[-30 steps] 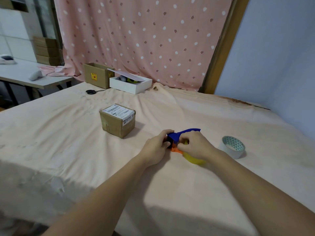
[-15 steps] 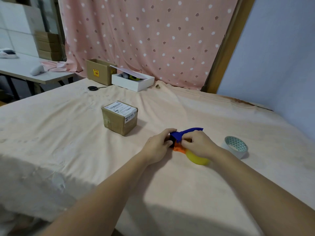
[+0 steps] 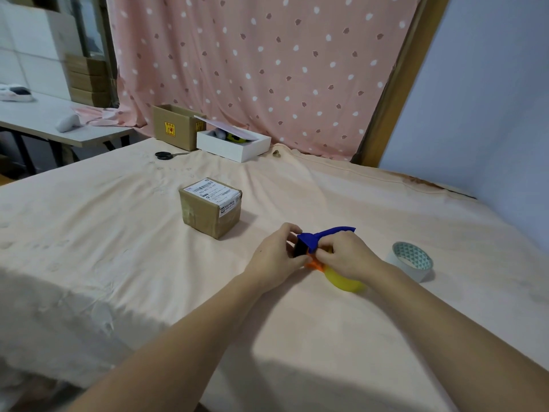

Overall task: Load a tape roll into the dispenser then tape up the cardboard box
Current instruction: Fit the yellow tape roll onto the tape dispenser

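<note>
A tape dispenser (image 3: pixel 310 242) with a blue body, orange parts and a yellow handle lies on the cloth-covered table (image 3: pixel 118 248) at centre. My left hand (image 3: pixel 274 257) grips its left end and my right hand (image 3: pixel 346 255) covers its middle from the right; both are closed on it. A clear tape roll (image 3: pixel 411 261) with a patterned core lies flat to the right of my right hand, untouched. A small brown cardboard box (image 3: pixel 211 207) with a white shipping label stands upright to the upper left of the dispenser.
At the table's far edge lie black scissors (image 3: pixel 166 155), an open brown carton (image 3: pixel 175 126) and a white box (image 3: pixel 234 143) with a loose lid. A pink dotted curtain hangs behind. A white side table (image 3: pixel 59 123) stands far left; a blue wall runs along the right.
Both hands have stayed on the dispenser, with only slight finger shifts. The view has tilted a little; box and tape roll have not moved.
</note>
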